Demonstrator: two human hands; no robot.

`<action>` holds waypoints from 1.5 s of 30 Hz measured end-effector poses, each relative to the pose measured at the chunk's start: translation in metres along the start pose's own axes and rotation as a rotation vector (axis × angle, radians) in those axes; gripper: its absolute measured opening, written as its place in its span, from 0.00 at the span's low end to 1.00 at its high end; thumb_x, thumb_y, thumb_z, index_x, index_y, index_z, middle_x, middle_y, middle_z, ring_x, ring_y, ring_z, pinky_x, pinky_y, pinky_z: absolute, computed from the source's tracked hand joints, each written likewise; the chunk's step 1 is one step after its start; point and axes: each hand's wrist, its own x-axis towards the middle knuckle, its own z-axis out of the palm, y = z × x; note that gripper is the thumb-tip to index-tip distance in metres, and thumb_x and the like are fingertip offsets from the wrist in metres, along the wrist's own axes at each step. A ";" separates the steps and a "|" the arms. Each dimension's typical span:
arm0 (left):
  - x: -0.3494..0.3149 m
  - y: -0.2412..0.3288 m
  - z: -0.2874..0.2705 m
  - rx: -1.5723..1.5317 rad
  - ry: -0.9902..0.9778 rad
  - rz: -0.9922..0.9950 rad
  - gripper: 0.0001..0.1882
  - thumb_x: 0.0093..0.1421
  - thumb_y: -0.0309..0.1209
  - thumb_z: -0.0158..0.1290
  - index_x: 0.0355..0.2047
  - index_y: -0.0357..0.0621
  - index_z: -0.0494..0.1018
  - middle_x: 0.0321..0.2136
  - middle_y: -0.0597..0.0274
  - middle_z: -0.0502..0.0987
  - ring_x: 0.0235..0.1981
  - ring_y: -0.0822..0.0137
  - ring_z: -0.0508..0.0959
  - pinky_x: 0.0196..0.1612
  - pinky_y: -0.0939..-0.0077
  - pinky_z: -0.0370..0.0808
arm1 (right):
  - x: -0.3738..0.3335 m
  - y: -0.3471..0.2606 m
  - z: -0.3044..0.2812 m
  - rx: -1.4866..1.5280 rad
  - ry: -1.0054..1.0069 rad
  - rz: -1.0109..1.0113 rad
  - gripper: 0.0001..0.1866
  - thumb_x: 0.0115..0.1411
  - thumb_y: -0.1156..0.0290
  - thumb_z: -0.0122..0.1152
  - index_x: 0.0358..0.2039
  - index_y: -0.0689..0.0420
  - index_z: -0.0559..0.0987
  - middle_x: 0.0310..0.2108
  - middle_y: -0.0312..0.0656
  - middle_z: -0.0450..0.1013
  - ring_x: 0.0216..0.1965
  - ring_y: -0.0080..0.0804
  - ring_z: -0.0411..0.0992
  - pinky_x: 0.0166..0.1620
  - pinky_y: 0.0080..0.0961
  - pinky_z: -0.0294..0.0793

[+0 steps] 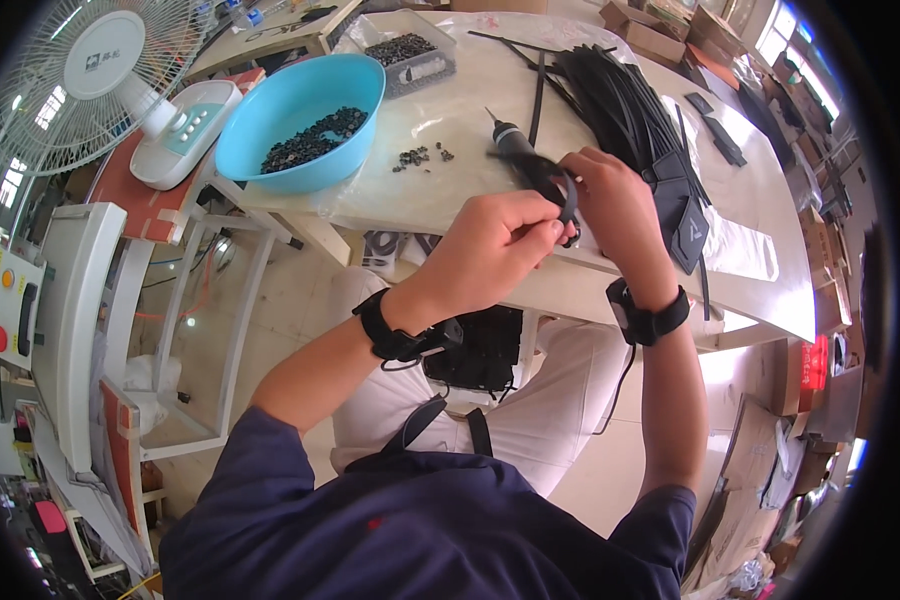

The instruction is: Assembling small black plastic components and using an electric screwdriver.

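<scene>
Both hands meet over the near edge of the table (440, 190), with a looped black strap (570, 197) between them. My left hand (495, 245) pinches the strap's lower end with thumb and forefinger. My right hand (610, 195) has its fingers curled on the upper part of the loop; a small dark piece sits at the strap's end by the left fingertips, too small to name. Just beyond the hands lies a grey electric screwdriver (511, 138), its bit pointing away. To the right, a fanned pile of black straps (625, 115) reaches toward me.
A light-blue basin (340, 165) of small black parts stands at the left, with a clear box (425, 75) of similar parts behind it. Several loose black parts (415, 157) lie near the basin. A white fan (120, 60) and a control-panel machine (70, 300) stand further left.
</scene>
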 end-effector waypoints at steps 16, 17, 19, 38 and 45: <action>-0.056 -0.042 -0.014 -0.551 0.151 -0.269 0.12 0.67 0.25 0.47 0.38 0.29 0.77 0.32 0.54 0.79 0.31 0.67 0.77 0.33 0.74 0.73 | 0.070 0.143 -0.022 0.101 0.036 0.441 0.21 0.61 0.62 0.64 0.48 0.65 0.79 0.46 0.57 0.78 0.42 0.52 0.80 0.46 0.43 0.78; -0.059 -0.044 -0.012 -0.559 0.140 -0.276 0.12 0.67 0.25 0.47 0.38 0.29 0.77 0.32 0.54 0.79 0.31 0.67 0.77 0.33 0.74 0.73 | 0.064 0.148 -0.024 0.092 0.033 0.453 0.21 0.61 0.62 0.64 0.48 0.65 0.79 0.46 0.57 0.78 0.42 0.52 0.80 0.46 0.43 0.78; -0.062 -0.048 -0.005 -0.519 0.116 -0.292 0.12 0.67 0.25 0.47 0.38 0.28 0.77 0.33 0.53 0.79 0.31 0.67 0.77 0.33 0.73 0.73 | 0.050 0.161 -0.033 -0.241 0.482 0.105 0.23 0.61 0.65 0.65 0.54 0.62 0.76 0.49 0.53 0.76 0.44 0.42 0.80 0.43 0.37 0.78; -0.090 -0.098 0.012 -0.826 0.007 -0.481 0.16 0.69 0.32 0.45 0.42 0.29 0.76 0.35 0.52 0.79 0.34 0.63 0.79 0.40 0.69 0.77 | -0.169 -0.032 -0.002 0.798 0.651 0.509 0.13 0.64 0.86 0.55 0.49 0.67 0.74 0.45 0.40 0.76 0.46 0.24 0.74 0.50 0.21 0.73; -0.030 -0.089 0.014 -0.657 0.048 -0.425 0.18 0.72 0.35 0.44 0.38 0.31 0.77 0.31 0.56 0.79 0.30 0.68 0.77 0.36 0.73 0.73 | -0.191 -0.055 0.022 1.096 0.507 0.721 0.07 0.68 0.77 0.55 0.45 0.63 0.75 0.37 0.32 0.75 0.37 0.13 0.68 0.38 0.11 0.64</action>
